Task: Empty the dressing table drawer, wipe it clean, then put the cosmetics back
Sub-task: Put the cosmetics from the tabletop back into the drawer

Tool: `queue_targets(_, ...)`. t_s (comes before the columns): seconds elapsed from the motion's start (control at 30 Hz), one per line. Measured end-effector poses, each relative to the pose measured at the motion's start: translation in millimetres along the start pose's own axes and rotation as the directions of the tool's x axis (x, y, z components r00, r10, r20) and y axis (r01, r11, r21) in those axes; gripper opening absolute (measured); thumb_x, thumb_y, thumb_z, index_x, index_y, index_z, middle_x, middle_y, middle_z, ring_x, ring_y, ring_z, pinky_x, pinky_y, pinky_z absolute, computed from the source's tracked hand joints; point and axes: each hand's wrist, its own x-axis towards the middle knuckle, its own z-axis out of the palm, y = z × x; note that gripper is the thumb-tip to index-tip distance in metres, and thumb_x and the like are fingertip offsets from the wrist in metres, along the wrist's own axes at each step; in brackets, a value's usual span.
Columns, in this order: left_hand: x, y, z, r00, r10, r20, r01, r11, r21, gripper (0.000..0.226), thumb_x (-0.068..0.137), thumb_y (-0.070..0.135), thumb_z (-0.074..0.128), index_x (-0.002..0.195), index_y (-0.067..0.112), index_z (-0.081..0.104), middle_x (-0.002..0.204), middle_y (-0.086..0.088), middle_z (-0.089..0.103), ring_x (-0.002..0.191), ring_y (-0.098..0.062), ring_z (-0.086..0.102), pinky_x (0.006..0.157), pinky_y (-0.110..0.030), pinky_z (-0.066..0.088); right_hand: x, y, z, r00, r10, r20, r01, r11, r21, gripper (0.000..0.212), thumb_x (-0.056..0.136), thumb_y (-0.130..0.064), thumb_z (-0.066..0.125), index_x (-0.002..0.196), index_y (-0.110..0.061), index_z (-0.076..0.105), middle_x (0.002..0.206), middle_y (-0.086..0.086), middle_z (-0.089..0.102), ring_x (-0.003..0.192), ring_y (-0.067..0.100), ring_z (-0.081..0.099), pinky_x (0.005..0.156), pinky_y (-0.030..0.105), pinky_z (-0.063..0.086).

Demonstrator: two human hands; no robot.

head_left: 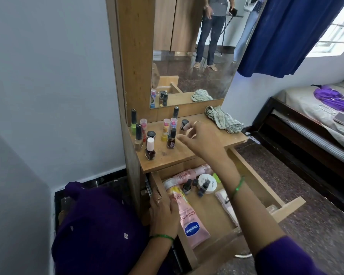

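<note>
At the drawer's left wall point(157, 185), the left hand point(162, 213) rests flat, fingers straight and together, thumb against the Vaseline tube point(189, 221). The drawer point(252, 175) stands pulled out, holding the tube, small dark bottles point(187, 186) and a white jar point(208, 183). Above, on the tabletop point(175, 157), nail polish bottles point(150, 148) crowd the left half. The right hand point(201, 139) hovers beside them, fingertips pinching a small dark-capped bottle point(184, 124). A checked cloth point(223, 119) lies at the right rear; bare surface remains between.
</note>
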Motion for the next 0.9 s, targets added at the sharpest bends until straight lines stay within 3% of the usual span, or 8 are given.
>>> queue_targets(0.17,-1.4,1.2,-0.7,1.000,0.013,0.008,-0.014,1.000,0.017,0.063,0.093,0.037,0.048,0.146,0.030,0.015,0.137,-0.012,0.038,0.109,-0.029,0.059,0.078,-0.045,0.058,16.0,-5.5,29.8,0.999,0.041,-0.003,-0.041,0.999,-0.016,0.031,0.080,-0.038,0.069,0.077,-0.010,0.056,0.071,0.001,0.053,0.071,0.018,0.053,0.054,0.025,0.036)
queue_targets(0.3,-1.7,1.1,-1.7,1.000,0.006,0.002,-0.006,1.000,0.021,0.063,0.093,0.038,0.047,0.147,0.028,0.015,0.137,-0.011,0.039,0.111,-0.028,0.058,0.081,-0.045,0.057,16.5,-5.3,32.5,1.000,0.023,0.005,-0.023,0.999,-0.032,0.040,0.082,-0.025,0.068,0.058,-0.021,0.036,0.059,-0.008,0.039,0.065,0.017,0.046,0.045,0.016,0.024)
queue_targets(0.47,-4.4,3.9,-3.0,1.000,-0.003,0.014,0.003,1.000,-0.002,0.061,0.089,0.044,0.047,0.142,0.036,0.018,0.135,-0.011,0.041,0.108,-0.030,0.060,0.082,-0.048,0.056,0.3,4.1,17.0,0.999,0.039,0.000,-0.039,0.999,-0.024,0.032,0.082,-0.023,0.068,0.064,-0.016,0.043,0.060,-0.006,0.043,0.055,0.008,0.041,0.045,0.013,0.026)
queue_targets(0.67,-4.2,6.3,-4.4,1.000,0.005,-0.013,-0.005,1.000,0.001,0.062,0.086,0.044,0.047,0.141,0.026,0.024,0.130,-0.013,0.044,0.105,-0.031,0.060,0.084,-0.051,0.054,-44.1,36.5,-22.1,0.991,0.132,-0.030,-0.133,0.991,-0.017,0.030,0.082,-0.027,0.068,0.066,-0.013,0.047,0.061,-0.004,0.050,0.056,0.006,0.045,0.050,0.010,0.036)
queue_targets(0.7,-4.4,6.7,-4.7,1.000,0.003,-0.013,-0.003,1.000,0.002,0.063,0.085,0.046,0.046,0.140,0.026,0.024,0.130,-0.013,0.044,0.104,-0.031,0.060,0.083,-0.051,0.054,-52.6,44.1,-27.8,0.985,0.170,-0.027,-0.170,0.985,-0.035,0.029,0.082,-0.029,0.068,0.068,-0.011,0.050,0.063,-0.001,0.055,0.059,0.009,0.052,0.054,0.012,0.039)
queue_targets(0.77,-5.2,7.9,-5.2,1.000,0.001,-0.011,-0.001,1.000,0.012,0.062,0.088,0.042,0.047,0.142,0.025,0.023,0.131,-0.013,0.043,0.105,-0.031,0.060,0.083,-0.050,0.055,-68.2,58.5,-36.7,0.971,0.241,-0.014,-0.241,0.969,-0.055,0.026,0.082,-0.030,0.068,0.073,-0.009,0.056,0.070,0.008,0.064,0.068,0.021,0.063,0.064,0.031,0.049)
queue_targets(0.9,-7.1,12.5,-6.8,1.000,0.005,-0.013,-0.005,1.000,0.020,0.063,0.092,0.034,0.049,0.146,0.020,0.020,0.134,-0.013,0.041,0.110,-0.030,0.057,0.084,-0.049,0.054,-96.5,82.4,-36.9,0.921,0.383,0.073,-0.374,0.921,-0.108,0.020,0.081,-0.026,0.069,0.071,-0.013,0.058,0.071,0.009,0.066,0.069,0.024,0.063,0.061,0.031,0.048)
